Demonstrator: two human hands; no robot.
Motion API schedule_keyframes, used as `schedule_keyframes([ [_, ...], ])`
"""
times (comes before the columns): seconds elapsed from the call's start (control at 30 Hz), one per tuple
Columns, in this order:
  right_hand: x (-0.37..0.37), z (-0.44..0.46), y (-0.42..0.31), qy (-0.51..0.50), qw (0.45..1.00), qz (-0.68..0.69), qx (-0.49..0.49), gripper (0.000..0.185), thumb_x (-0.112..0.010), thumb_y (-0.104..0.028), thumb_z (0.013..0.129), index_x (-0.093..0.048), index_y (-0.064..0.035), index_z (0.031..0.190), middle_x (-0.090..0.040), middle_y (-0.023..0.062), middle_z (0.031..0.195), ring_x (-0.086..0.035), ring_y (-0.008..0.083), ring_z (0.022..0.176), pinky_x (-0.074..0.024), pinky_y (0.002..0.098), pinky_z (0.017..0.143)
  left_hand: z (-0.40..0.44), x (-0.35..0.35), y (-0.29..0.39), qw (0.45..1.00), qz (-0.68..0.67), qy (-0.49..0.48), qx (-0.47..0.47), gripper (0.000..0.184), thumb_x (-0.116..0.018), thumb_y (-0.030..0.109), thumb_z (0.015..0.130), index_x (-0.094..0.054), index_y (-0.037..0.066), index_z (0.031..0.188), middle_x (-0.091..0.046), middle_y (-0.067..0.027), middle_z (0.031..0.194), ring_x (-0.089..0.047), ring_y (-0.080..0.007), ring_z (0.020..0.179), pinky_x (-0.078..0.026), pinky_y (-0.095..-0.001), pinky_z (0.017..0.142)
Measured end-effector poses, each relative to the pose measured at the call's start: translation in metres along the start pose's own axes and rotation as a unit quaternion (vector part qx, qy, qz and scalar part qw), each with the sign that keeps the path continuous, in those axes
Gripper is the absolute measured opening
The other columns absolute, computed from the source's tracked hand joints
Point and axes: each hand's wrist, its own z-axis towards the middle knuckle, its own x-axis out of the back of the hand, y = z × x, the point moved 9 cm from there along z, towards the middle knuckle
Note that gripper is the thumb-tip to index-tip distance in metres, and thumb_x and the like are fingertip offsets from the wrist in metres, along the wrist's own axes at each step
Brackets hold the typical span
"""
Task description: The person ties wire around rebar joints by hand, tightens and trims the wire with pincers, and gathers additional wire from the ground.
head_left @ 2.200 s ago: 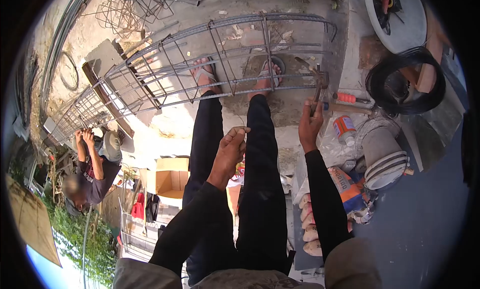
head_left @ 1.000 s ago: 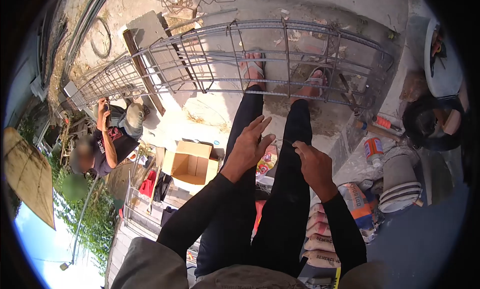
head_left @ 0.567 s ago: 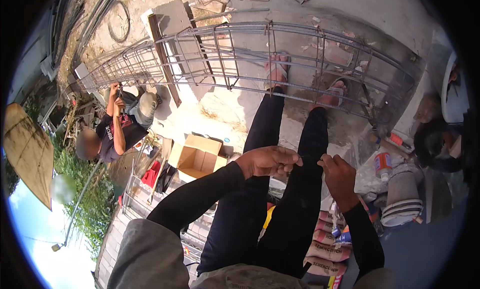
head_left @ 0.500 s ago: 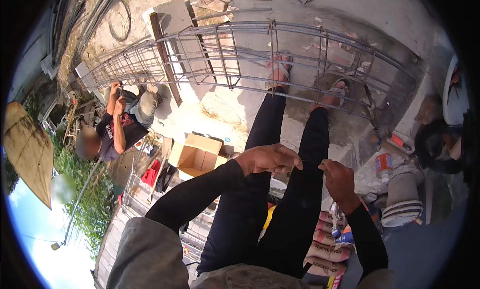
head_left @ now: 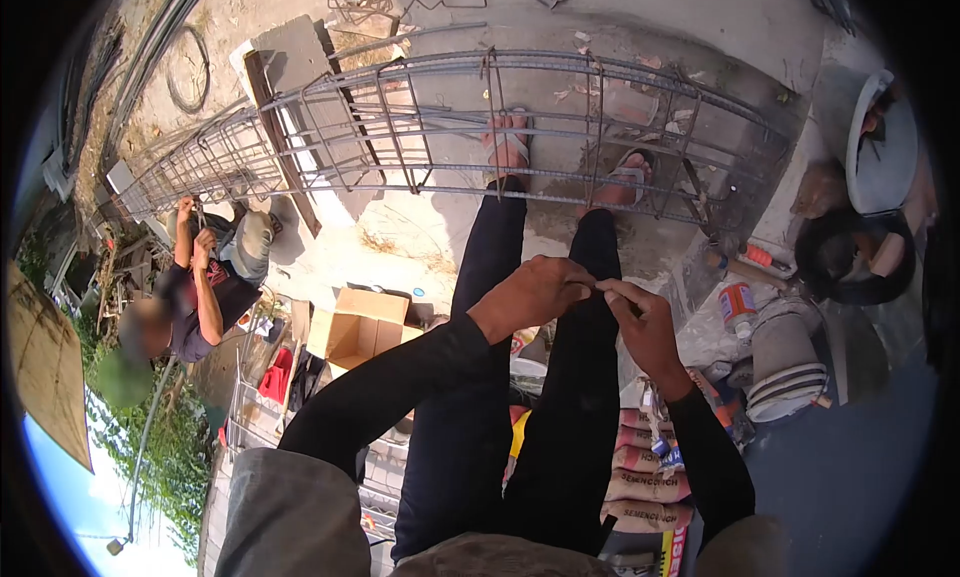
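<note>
Over my thighs, my left hand (head_left: 530, 292) and my right hand (head_left: 645, 332) meet nearly fingertip to fingertip. Both hands are pinched closed on what looks like a short thin wire, hard to see at this size. Beyond my hands a long rebar cage (head_left: 595, 107) of straight bars and bent stirrups runs across the view, above my sandalled feet. Neither hand touches the cage.
At left, a co-worker (head_left: 215, 297) reaches both hands toward the cage's far end. An open cardboard box (head_left: 345, 347) sits left of my legs. To the right are a bottle (head_left: 738, 310), white buckets (head_left: 785, 392) and a black round tub (head_left: 840, 287). Cement bags (head_left: 640, 487) lie below.
My hands have come closer together, the right one moving left toward the left one. The whole view has shifted, with the cage and box now further left.
</note>
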Motion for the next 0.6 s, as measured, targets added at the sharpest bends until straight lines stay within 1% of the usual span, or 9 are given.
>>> schedule_keyframes([
  [0.1,0.04,0.031,-0.028,0.074,0.996,-0.053,-0.016,0.02,-0.065,-0.016,0.099,-0.078,-0.0065,0.111,-0.061,0.0022,0.07,-0.05,0.0087,0.062,-0.0415,0.0276,0.059,0.026,0.064,0.012,0.972,0.104,0.196,-0.072,0.039,-0.074,0.02,0.092,-0.069,-0.003,0.123,-0.07,-0.0245,0.117,-0.069,-0.0362,0.104,-0.054,-0.0419,0.09],
  [0.17,0.068,0.059,-0.045,0.119,0.988,-0.095,-0.022,0.022,-0.066,-0.021,0.098,-0.079,-0.009,0.111,-0.067,0.0062,0.072,-0.053,0.0132,0.059,-0.0424,0.0302,0.059,0.057,0.105,0.009,0.936,0.182,0.278,-0.115,0.043,-0.074,0.026,0.094,-0.069,-0.002,0.124,-0.07,-0.0239,0.122,-0.068,-0.0375,0.109,-0.053,-0.0455,0.093],
  [0.2,0.075,0.073,-0.059,0.142,0.981,-0.133,0.007,0.024,-0.065,-0.024,0.097,-0.079,-0.0113,0.111,-0.07,0.0096,0.075,-0.059,0.0192,0.061,-0.0459,0.0338,0.062,0.068,0.116,0.012,0.908,0.235,0.313,-0.151,0.043,-0.073,0.03,0.095,-0.069,-0.001,0.125,-0.07,-0.0225,0.124,-0.068,-0.0376,0.109,-0.053,-0.0474,0.094],
  [0.3,0.078,0.122,-0.089,0.181,0.953,-0.229,0.08,0.027,-0.064,-0.029,0.094,-0.08,-0.0157,0.11,-0.074,0.0163,0.084,-0.069,0.0341,0.074,-0.0525,0.0431,0.071,0.107,0.109,0.011,0.901,0.316,0.256,-0.151,0.039,-0.068,0.036,0.097,-0.074,0.003,0.118,-0.073,-0.0194,0.113,-0.067,-0.0391,0.108,-0.052,-0.0451,0.095],
  [0.33,0.077,0.133,-0.095,0.188,0.942,-0.26,0.096,0.028,-0.063,-0.03,0.093,-0.08,-0.0167,0.11,-0.075,0.0179,0.088,-0.071,0.0386,0.079,-0.0542,0.0459,0.075,0.116,0.109,0.011,0.918,0.302,0.226,-0.123,0.039,-0.068,0.038,0.097,-0.075,0.004,0.116,-0.074,-0.0189,0.108,-0.068,-0.0391,0.105,-0.053,-0.0454,0.093],
  [0.43,0.066,0.168,-0.094,0.103,0.94,-0.321,0.046,0.028,-0.062,-0.029,0.091,-0.081,-0.0168,0.108,-0.075,0.0185,0.091,-0.071,0.0415,0.091,-0.0553,0.0488,0.082,0.141,0.111,0.001,0.949,0.255,0.171,-0.07,0.041,-0.067,0.042,0.097,-0.077,0.005,0.112,-0.075,-0.0182,0.097,-0.07,-0.04,0.094,-0.055,-0.0461,0.085],
  [0.5,0.062,0.184,-0.094,0.073,0.921,-0.38,0.051,0.028,-0.063,-0.032,0.093,-0.081,-0.0168,0.109,-0.075,0.0104,0.079,-0.073,0.033,0.082,-0.0554,0.044,0.079,0.147,0.113,-0.006,0.956,0.217,0.181,-0.074,0.042,-0.068,0.043,0.098,-0.077,0.004,0.11,-0.075,-0.0186,0.092,-0.07,-0.0422,0.087,-0.054,-0.0465,0.082],
  [0.53,0.058,0.19,-0.093,0.056,0.91,-0.408,0.052,0.028,-0.064,-0.033,0.094,-0.081,-0.0167,0.11,-0.075,0.0064,0.074,-0.074,0.0288,0.078,-0.0554,0.0416,0.077,0.149,0.113,-0.012,0.965,0.205,0.161,-0.041,0.042,-0.069,0.043,0.097,-0.077,0.003,0.11,-0.075,-0.0176,0.091,-0.07,-0.0402,0.085,-0.054,-0.0453,0.08],
  [0.6,0.06,0.201,-0.102,0.045,0.899,-0.431,0.064,0.025,-0.065,-0.027,0.089,-0.081,-0.013,0.102,-0.076,0.0153,0.087,-0.073,0.0349,0.087,-0.056,0.0463,0.081,0.153,0.114,-0.02,0.976,0.181,0.117,0.022,0.042,-0.07,0.042,0.096,-0.077,0.003,0.109,-0.076,-0.0158,0.088,-0.07,-0.0363,0.08,-0.054,-0.0431,0.077],
])
